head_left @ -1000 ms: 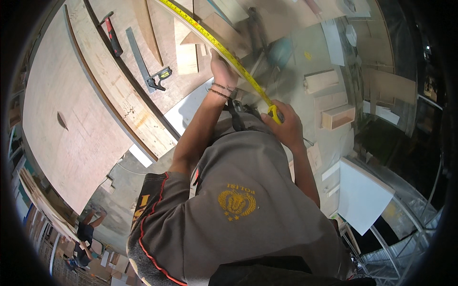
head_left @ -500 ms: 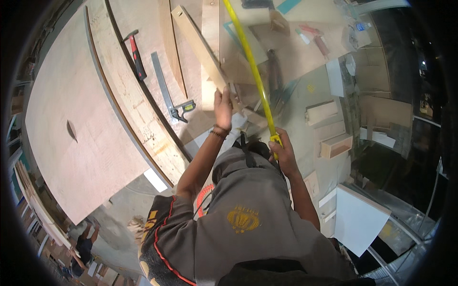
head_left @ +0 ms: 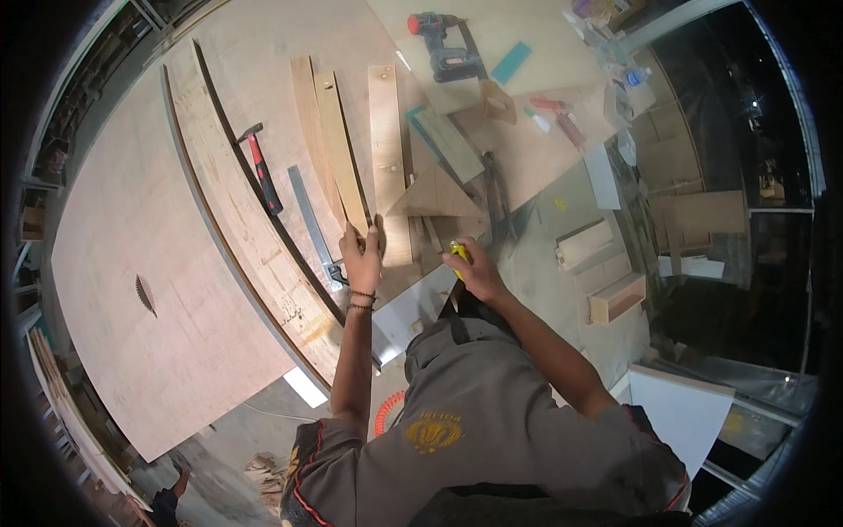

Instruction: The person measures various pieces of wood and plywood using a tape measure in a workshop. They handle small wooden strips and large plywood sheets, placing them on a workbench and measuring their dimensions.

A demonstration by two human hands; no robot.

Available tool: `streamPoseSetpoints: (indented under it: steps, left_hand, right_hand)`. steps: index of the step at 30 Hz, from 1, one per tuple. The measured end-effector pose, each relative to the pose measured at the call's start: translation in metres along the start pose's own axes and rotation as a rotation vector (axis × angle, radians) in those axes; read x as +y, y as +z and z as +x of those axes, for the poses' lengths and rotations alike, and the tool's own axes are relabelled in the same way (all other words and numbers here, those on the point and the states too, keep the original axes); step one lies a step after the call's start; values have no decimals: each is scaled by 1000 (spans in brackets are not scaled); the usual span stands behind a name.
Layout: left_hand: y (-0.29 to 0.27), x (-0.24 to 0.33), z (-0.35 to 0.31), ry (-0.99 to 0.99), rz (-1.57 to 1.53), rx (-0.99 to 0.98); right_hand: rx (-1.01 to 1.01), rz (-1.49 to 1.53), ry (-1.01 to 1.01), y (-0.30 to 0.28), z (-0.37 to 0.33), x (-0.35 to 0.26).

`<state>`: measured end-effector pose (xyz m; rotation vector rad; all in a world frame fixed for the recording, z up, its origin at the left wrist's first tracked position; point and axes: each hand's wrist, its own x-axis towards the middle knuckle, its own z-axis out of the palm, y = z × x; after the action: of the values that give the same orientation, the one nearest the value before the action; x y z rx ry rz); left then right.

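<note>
Left hand (head_left: pixel 360 261) grips a wooden strip (head_left: pixel 342 145), right hand (head_left: pixel 482 273) clasps a tape measure (head_left: pixel 459 256)

Nearest is the soft grey cloth of a shirt (head_left: pixel 500 413) with thin red piping at the sleeves and a round yellow emblem (head_left: pixel 434 433) on it. Beside it shows a ribbed, orange-red coil (head_left: pixel 387 411).

Two strands of small, dark beads (head_left: pixel 361 300) circle the left wrist. Beyond them, the left fingers are closed about the near end of the wooden strip, a narrow, straight-edged length of yellowish timber with a small dark hole near its far end. To the right, the other hand is curled round the tape measure, its bright yellow casing partly covered by the fingers.

Just left of the left hand lies a combination square (head_left: pixel 309 213), a flat grey metal blade with a dark head. A second, browner strip (head_left: pixel 305 92) runs close along the left of the gripped one; on the other side lies a wider pale board (head_left: pixel 385 158) with knots in its grain. Next to that board is a flat, triangular wooden piece (head_left: pixel 436 195).

Further left, a hammer (head_left: pixel 263 176) with a red and black handle lies near a long, rough-grained plank (head_left: pixel 250 224). Farthest out, a cordless drill (head_left: pixel 439 46), dark-bodied with a red end, rests near a flat teal rectangle (head_left: pixel 511 62).
</note>
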<state>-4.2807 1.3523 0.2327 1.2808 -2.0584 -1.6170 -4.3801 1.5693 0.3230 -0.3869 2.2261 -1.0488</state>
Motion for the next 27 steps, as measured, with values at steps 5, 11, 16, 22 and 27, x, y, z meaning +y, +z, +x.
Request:
streamPoseSetpoints:
  steps: [5, 11, 16, 22, 27]
  left_hand:
    - [-6, 6, -12, 124, 60, -1]
    - [6, 19, -27, 319, 377, 138]
    - [43, 32, -37, 283, 658, 232]
    - [94, 32, -35, 108, 859, 367]
    - [107, 41, -30, 75, 909, 432]
  right_hand:
    - [84, -406, -251, 0, 53, -13]
    - [91, -559, -437, -7, 129, -23]
    - [59, -616, -676, -37, 198, -37]
    - [536, -830, -674, -112, 344, -113]
    - [117, -810, -304, -146, 424, -147]
